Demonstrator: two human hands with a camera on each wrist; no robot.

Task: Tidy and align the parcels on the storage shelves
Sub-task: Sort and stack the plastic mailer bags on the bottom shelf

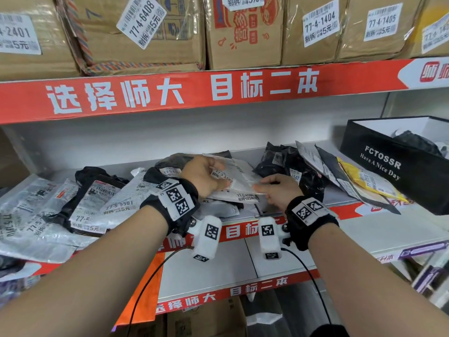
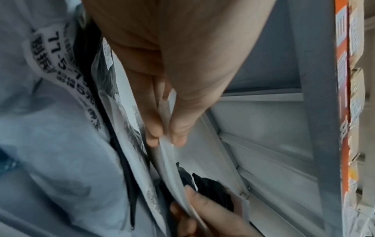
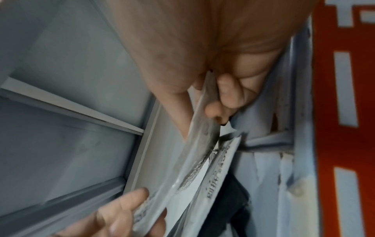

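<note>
your left hand (image 1: 203,175) and right hand (image 1: 279,190) meet over the middle shelf (image 1: 379,229), each pinching one end of the same flat white parcel (image 1: 239,178) between thumb and fingers, the parcel lying atop a loose heap of grey and black mailers (image 1: 97,203). further right, a few more mailers (image 1: 315,166) lean against a black box (image 1: 398,166), and cardboard cartons (image 1: 243,30) line the shelf above.

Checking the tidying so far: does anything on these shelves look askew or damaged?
Yes. The soft parcels on the middle shelf lie overlapped at mixed angles. On a box above, one label is stuck on crooked.
</note>
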